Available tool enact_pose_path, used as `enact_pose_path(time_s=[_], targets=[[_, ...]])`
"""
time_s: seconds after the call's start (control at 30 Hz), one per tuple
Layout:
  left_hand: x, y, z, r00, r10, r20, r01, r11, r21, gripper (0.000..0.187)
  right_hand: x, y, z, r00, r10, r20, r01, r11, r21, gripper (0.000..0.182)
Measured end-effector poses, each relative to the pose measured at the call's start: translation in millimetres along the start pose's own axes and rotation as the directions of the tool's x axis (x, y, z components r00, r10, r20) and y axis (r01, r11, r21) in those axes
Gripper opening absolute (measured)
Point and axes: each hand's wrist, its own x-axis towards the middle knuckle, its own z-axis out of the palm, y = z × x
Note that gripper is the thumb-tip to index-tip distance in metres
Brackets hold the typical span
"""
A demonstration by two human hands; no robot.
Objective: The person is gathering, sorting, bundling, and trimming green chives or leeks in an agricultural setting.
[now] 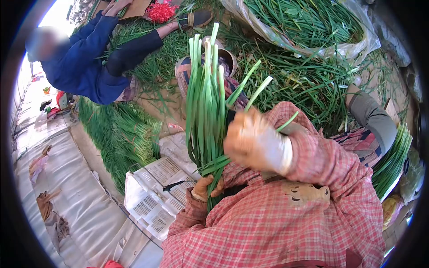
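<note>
The left hand (pixel 206 187) is closed round the lower end of the bunch (pixel 206 107), which stands upright just left of the lap, its pale stem ends pointing up and away. The right hand (pixel 254 142) is raised just right of the bunch, blurred by motion — whether it grips anything I cannot tell, though a few loose stalks (pixel 258 93) show close beside it. A white crate (pixel 147 203) sits left of the left hand, with a heap of greens (pixel 123 138) beyond it on the ground. On the far right, an open plastic bag (pixel 372 39) holds more greens; another bundle (pixel 393 156) lies at the right. At the far left sits a co-worker in blue (pixel 85 67) — red strands (pixel 161 12) lie near that person's shoe (pixel 199 18).
</note>
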Motion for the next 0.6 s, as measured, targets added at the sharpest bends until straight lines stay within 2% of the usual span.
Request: enact_pose_path(time_s=[0.03,0.07,0.1,0.23,0.27,0.3,0.33,0.37,0.4,0.47,0.53,0.6], targets=[[-1,1,5,0.998,-0.013,-0.069,0.013,1.000,-0.003,0.046,-9,-10,-8,0.985,-0.153,0.077,0.099,0.879,0.466,0.012],[-2,2,10,0.990,-0.026,-0.139,0.026,1.000,-0.006,0.047,-16,-14,-18,0.945,-0.318,0.073,0.119,0.545,0.830,0.013],[-2,1,8,0.992,0.005,-0.127,-0.006,1.000,-0.008,0.045,-20,-11,-28,0.926,-0.370,0.078,0.113,0.467,0.877,0.016],[-1,-1,-8,1.000,-0.028,-0.003,0.028,1.000,0.002,0.040,-32,22,-68,0.826,-0.562,0.042,0.039,0.131,0.991,0.029],[-1,-1,-8,0.999,-0.026,-0.020,0.026,1.000,0.009,0.040,-38,32,-77,0.986,-0.031,0.164,-0.103,0.664,0.741,0.017],[0,0,-5,0.999,-0.023,-0.037,0.023,1.000,0.018,0.040,-31,48,-71,0.993,0.104,-0.063,-0.107,0.993,-0.058,0.015],[0,1,-2,0.998,-0.022,-0.055,0.024,0.999,0.029,0.040,-17,58,-69,0.930,0.231,-0.286,-0.367,0.548,-0.752,0.025],[1,3,0,0.997,-0.019,-0.078,0.023,0.998,0.053,0.041,-11,52,-73,0.904,0.183,-0.387,-0.378,0.767,-0.519,0.029],[2,3,2,0.995,-0.011,-0.103,0.018,0.997,0.073,0.041,-1,49,-69,0.886,0.190,-0.423,-0.290,0.939,-0.184,0.029],[-3,0,3,0.992,-0.010,-0.123,0.019,0.997,0.075,0.043,26,37,-55,0.913,0.137,-0.385,-0.180,0.981,-0.078,0.029],[1,1,0,0.996,-0.009,-0.087,0.013,0.999,0.049,0.046,42,39,-33,0.908,0.271,-0.320,-0.343,0.919,-0.196,0.034],[4,1,2,0.997,0.018,-0.069,-0.012,0.996,0.087,0.046,44,48,-21,0.888,0.335,-0.316,-0.387,0.915,-0.117,0.033]])
